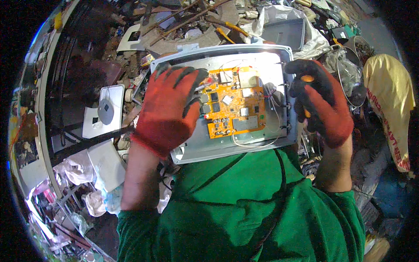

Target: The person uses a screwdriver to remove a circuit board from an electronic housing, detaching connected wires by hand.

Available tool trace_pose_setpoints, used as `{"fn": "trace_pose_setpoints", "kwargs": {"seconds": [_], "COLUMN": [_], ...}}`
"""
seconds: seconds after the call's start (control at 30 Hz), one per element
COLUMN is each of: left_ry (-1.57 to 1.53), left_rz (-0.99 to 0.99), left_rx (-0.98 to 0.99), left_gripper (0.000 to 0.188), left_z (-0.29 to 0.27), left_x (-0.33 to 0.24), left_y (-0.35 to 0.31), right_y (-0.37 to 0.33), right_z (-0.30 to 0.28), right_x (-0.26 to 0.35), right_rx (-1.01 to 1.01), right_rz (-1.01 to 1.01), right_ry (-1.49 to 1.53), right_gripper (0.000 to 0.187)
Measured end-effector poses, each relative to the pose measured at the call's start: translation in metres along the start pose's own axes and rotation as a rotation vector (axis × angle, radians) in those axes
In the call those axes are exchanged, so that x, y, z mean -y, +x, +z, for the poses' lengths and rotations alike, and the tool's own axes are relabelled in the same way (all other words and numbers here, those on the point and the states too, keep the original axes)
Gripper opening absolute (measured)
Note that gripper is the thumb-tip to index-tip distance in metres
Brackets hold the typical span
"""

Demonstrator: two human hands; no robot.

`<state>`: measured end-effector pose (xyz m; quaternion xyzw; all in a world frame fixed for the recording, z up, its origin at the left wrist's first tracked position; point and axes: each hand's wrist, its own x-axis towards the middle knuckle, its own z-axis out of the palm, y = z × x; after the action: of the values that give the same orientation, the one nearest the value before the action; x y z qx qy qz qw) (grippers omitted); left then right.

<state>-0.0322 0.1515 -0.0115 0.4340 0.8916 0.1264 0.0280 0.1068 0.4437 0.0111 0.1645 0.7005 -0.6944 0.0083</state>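
A shallow grey casing (pixel 218 150) lies tilted across my lap with its inside facing up. Inside it sits an orange circuit board (pixel 231 107) with silver shields, dark chips and thin loose wires. My left hand (pixel 170 107), in a red and black work glove, grips the casing's left side, its fingertips by the board's left edge. At the casing's right edge, my right hand (pixel 321 100), in a matching glove, is closed around an orange-handled tool (pixel 308 79). The tool's working end is hidden, so its kind does not show.
Mixed scrap surrounds me. White panels (pixel 104 111) lie at left, and a grey lid-like part (pixel 283 34) rests on a white sack at the far side. Yellow-handled cutters (pixel 235 29) lie beyond the casing. A yellow sack (pixel 388 100) hangs at right.
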Motion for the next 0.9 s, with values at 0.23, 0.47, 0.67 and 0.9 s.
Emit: {"fn": "trace_pose_setpoints", "kwargs": {"seconds": [0.23, 0.47, 0.67, 0.9], "left_ry": [0.063, -0.046, -0.239, -1.059], "left_rz": [-0.068, -0.057, 0.101, -0.273], "left_rx": [0.101, 0.005, -0.423, -0.131], "left_gripper": [0.066, 0.060, 0.046, 0.051], "left_z": [-0.003, 0.006, 0.007, -0.017], "left_x": [0.004, 0.013, 0.012, 0.006], "left_y": [0.010, 0.008, 0.017, 0.007], "right_y": [0.013, 0.013, 0.006, 0.009], "right_z": [0.003, 0.018, -0.018, -0.019], "right_x": [-0.030, -0.018, 0.028, 0.035], "right_rx": [0.161, 0.002, -0.275, -0.215], "right_rz": [-0.366, -0.242, -0.415, -0.578], "right_ry": [-0.809, -0.439, 0.168, 0.331], "right_gripper": [0.062, 0.054, 0.042, 0.041]}}
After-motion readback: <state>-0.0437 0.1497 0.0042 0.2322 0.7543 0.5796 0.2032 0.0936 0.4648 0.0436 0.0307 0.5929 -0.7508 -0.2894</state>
